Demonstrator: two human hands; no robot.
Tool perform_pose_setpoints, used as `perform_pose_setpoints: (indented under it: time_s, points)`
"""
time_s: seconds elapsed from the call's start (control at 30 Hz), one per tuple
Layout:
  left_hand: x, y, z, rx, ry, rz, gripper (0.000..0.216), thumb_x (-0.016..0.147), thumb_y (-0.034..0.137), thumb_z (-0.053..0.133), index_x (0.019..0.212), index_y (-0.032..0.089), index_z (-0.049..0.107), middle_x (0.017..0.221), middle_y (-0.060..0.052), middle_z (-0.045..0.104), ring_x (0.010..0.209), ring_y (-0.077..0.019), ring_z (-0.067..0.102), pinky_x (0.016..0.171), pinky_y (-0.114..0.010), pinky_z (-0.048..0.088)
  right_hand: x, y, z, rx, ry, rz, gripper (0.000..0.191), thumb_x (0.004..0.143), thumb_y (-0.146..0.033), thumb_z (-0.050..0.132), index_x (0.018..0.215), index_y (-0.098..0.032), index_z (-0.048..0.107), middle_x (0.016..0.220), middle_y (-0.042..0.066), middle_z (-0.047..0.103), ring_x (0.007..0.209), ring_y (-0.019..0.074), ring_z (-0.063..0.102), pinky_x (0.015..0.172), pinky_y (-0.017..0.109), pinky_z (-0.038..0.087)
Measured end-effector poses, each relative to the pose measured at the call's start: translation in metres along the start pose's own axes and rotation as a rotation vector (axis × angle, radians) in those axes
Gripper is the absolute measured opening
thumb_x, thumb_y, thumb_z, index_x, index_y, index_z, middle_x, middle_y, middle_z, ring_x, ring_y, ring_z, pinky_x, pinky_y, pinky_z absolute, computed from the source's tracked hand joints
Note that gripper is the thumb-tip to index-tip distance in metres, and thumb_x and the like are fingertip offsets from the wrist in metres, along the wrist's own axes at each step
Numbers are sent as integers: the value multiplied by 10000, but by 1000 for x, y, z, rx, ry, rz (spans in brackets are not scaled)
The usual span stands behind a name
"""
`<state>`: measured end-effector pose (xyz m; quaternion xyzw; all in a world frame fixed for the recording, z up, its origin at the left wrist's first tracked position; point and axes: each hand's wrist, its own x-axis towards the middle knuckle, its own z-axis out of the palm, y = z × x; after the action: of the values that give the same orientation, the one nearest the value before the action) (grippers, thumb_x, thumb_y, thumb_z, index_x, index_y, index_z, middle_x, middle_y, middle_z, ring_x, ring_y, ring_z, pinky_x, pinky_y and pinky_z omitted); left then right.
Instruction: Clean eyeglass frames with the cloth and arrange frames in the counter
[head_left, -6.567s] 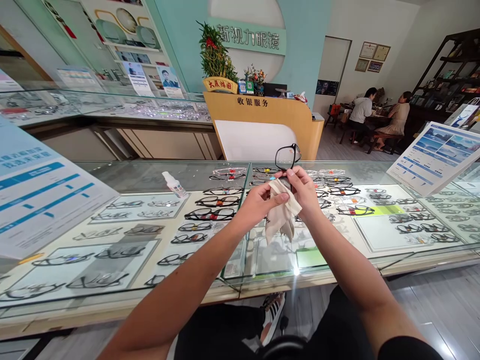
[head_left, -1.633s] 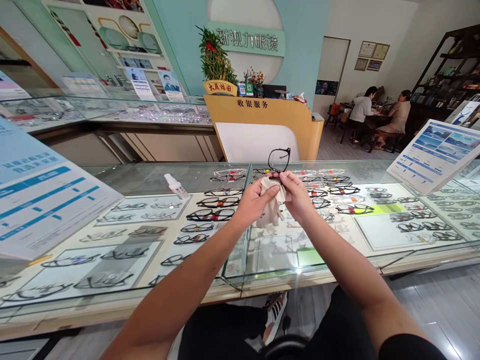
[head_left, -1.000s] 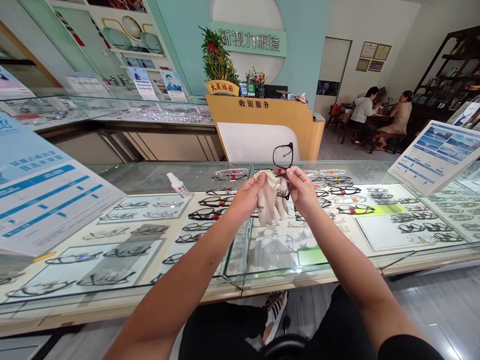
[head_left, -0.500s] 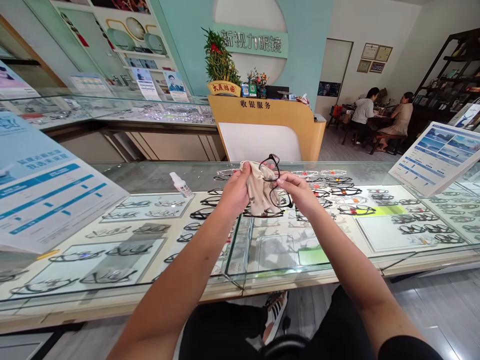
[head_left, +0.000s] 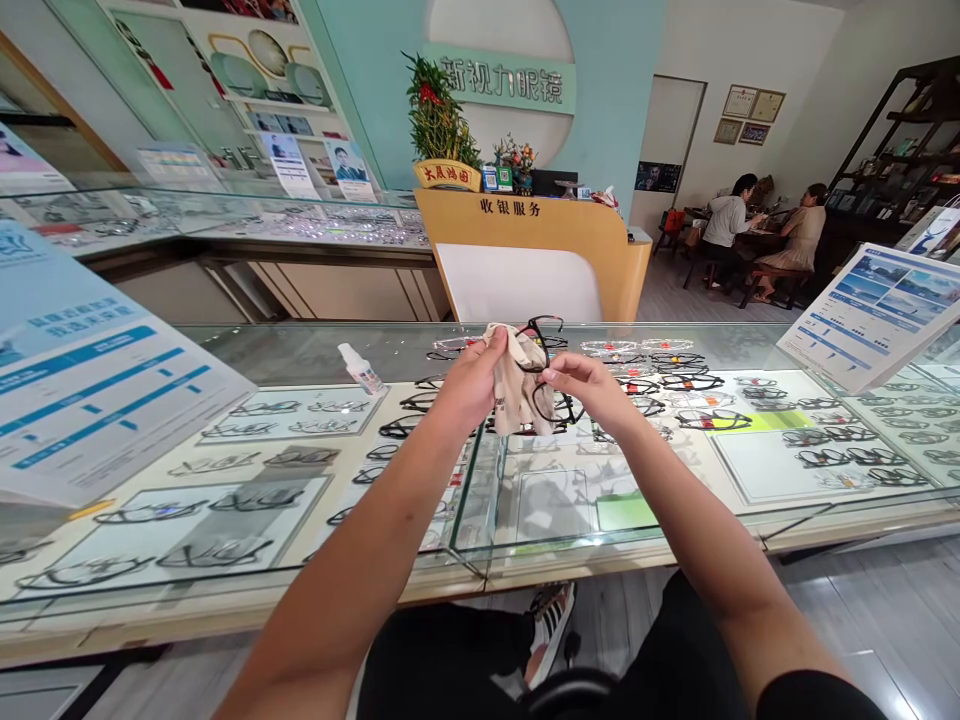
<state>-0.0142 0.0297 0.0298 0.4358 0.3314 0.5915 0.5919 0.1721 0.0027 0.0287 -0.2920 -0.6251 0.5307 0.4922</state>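
Observation:
My left hand is closed on a beige cleaning cloth, thumb on top, and the cloth hangs down in folds. Dark-framed eyeglasses are pinched between the thumb and fingers of my right hand. The glasses are turned on end against the right side of the cloth, one lens rim above the other. Both hands are above the glass display case. Whether the left fingers also touch the glasses is hidden by the cloth.
A white spray bottle stands on the glass left of my hands. Rows of spectacle frames lie inside the case. Printed signs stand at left and right. Beyond is a wooden counter; two people sit at the far right.
My right hand has shifted slightly left and down, and the glasses have turned and tilted in it against the cloth. My left hand keeps its hold on the cloth.

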Motion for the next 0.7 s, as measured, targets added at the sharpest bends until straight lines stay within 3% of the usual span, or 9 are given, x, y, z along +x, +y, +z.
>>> perform_pose_setpoints:
  time_s: [0.2,0.33,0.57,0.7]
  points:
    - [5,-6,-7,8,-76,-4,637,718,674,980,1049,160,800,925,-93,845,1008,-299,826,854,-378,697,0,0,1,5,-13,-5,474,735,-670,924,755,-242,721,793,-14,676,832,178,591,876,338,488]
    - [6,-6,-9,10,-101,15,692,597,672,1041,993,157,804,847,-68,825,927,-275,822,798,-342,681,-1,-3,1,9,9,-1,485,738,-685,916,748,-245,712,805,-11,670,852,186,587,887,342,494]
    - [2,-2,-9,-3,-123,7,643,562,501,1101,1027,183,791,833,-19,807,712,-159,729,672,-251,588,0,-1,0,56,39,-3,464,746,-666,915,769,-243,726,840,-6,686,877,182,579,901,329,476]
    - [-3,-2,-3,51,-147,23,619,535,449,1105,987,183,777,794,7,770,653,-140,672,637,-249,546,0,-1,1,65,36,5,480,740,-681,912,776,-243,720,846,-8,685,874,180,567,886,321,469]
